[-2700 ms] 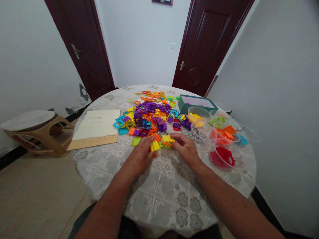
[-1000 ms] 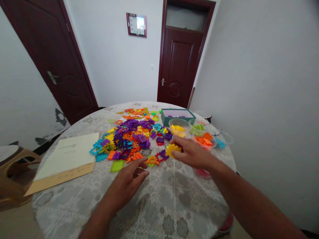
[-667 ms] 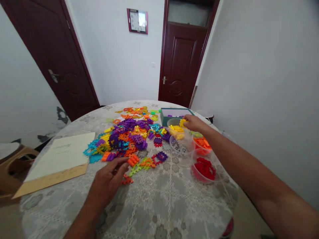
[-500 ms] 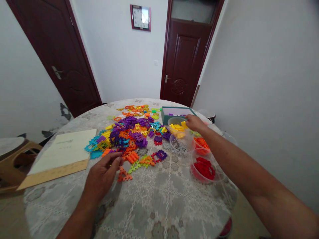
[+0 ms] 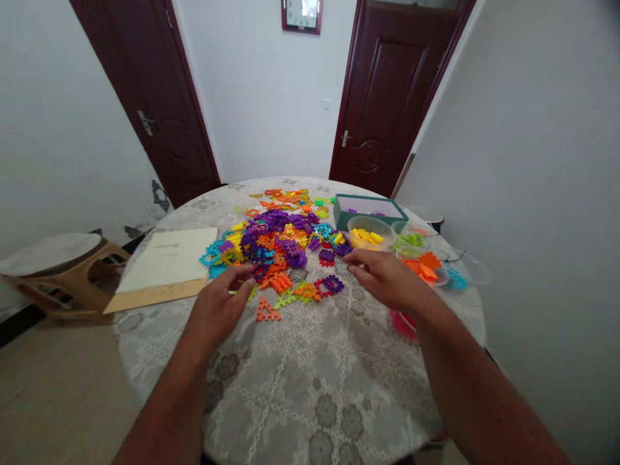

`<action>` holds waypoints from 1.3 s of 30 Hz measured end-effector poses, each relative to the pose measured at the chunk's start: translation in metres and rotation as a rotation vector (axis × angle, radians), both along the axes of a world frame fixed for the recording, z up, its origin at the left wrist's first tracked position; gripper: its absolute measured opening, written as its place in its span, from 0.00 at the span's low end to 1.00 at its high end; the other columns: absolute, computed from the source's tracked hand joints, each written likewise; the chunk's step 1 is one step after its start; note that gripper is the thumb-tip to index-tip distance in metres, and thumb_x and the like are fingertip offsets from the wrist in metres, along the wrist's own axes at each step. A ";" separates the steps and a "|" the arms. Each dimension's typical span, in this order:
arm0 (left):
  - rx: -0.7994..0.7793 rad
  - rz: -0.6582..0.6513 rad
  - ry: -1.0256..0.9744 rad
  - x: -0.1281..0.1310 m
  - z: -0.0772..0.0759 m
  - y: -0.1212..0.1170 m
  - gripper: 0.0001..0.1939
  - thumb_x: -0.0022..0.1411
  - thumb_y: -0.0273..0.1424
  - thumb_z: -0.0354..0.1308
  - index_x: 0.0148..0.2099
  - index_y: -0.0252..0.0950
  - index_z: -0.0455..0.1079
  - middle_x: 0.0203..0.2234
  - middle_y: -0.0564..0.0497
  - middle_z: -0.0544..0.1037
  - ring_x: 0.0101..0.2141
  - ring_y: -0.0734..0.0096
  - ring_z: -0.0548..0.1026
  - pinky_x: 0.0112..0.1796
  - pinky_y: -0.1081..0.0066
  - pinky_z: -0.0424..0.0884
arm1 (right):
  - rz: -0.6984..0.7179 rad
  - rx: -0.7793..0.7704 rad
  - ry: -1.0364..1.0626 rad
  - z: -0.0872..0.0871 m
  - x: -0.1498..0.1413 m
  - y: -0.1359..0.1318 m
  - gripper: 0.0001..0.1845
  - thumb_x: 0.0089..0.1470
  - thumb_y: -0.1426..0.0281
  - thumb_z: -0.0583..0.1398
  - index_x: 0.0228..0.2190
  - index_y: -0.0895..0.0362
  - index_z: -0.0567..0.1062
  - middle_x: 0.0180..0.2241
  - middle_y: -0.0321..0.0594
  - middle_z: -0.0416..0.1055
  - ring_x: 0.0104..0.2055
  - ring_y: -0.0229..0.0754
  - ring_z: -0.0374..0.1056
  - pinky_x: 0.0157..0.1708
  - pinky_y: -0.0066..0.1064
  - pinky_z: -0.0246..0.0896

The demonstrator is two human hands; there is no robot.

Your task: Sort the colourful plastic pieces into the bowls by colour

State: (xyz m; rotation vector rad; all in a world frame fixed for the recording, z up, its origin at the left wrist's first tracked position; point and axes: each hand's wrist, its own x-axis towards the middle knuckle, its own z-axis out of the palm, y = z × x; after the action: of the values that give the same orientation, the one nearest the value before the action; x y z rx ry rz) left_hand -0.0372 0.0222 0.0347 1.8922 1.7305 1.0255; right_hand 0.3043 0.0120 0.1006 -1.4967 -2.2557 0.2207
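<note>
A heap of bright plastic interlocking pieces [image 5: 281, 242] lies on a round table with a lace cloth [image 5: 310, 387]. My left hand [image 5: 220, 307] rests flat at the heap's near left edge, its fingers stretched over a green piece [image 5: 252, 292], holding nothing I can see. An orange triangle piece [image 5: 267, 311] lies just to its right. My right hand [image 5: 382, 278] hovers open and empty at the heap's near right edge, close to a purple square frame [image 5: 334, 284]. Behind it stands a clear bowl of yellow pieces [image 5: 371, 234].
A teal box [image 5: 371, 210] sits at the back right. Clear bowls hold orange [image 5: 426, 266], green [image 5: 411, 239], blue [image 5: 458, 278] and red [image 5: 402, 323] pieces; my right arm partly hides the red one. A beige board [image 5: 167, 265] lies at the left. A stool [image 5: 62, 265] stands beside the table.
My right hand carried a yellow piece to the bowl of yellow pieces, let it go and came back empty. My left hand slid left along the heap's near edge.
</note>
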 end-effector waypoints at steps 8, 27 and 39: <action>-0.151 -0.142 0.335 -0.031 -0.011 -0.016 0.27 0.67 0.49 0.53 0.61 0.41 0.70 0.49 0.46 0.81 0.43 0.58 0.80 0.44 0.63 0.74 | -0.241 -0.107 -0.216 -0.087 -0.050 0.011 0.28 0.63 0.73 0.56 0.64 0.56 0.68 0.67 0.53 0.61 0.61 0.54 0.68 0.55 0.39 0.67; -0.263 -0.308 0.555 -0.028 -0.025 -0.025 0.17 0.62 0.32 0.58 0.54 0.43 0.73 0.50 0.42 0.78 0.50 0.53 0.78 0.49 0.60 0.73 | -0.187 -0.215 -0.070 -0.117 -0.042 0.020 0.24 0.58 0.73 0.59 0.57 0.58 0.74 0.52 0.50 0.73 0.54 0.48 0.69 0.55 0.34 0.60; -0.237 -0.330 0.593 -0.011 -0.025 -0.019 0.09 0.62 0.30 0.56 0.45 0.41 0.73 0.44 0.42 0.79 0.44 0.53 0.78 0.42 0.62 0.71 | -0.105 -0.274 0.077 -0.075 -0.053 0.001 0.06 0.62 0.67 0.60 0.40 0.55 0.75 0.36 0.40 0.77 0.38 0.44 0.72 0.37 0.31 0.59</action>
State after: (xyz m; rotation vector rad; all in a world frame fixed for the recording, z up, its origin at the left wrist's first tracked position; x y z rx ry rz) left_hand -0.0483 0.0032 0.0097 2.3552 1.6355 0.1287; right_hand 0.2511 0.0130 0.0254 -1.7060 -2.1455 0.5655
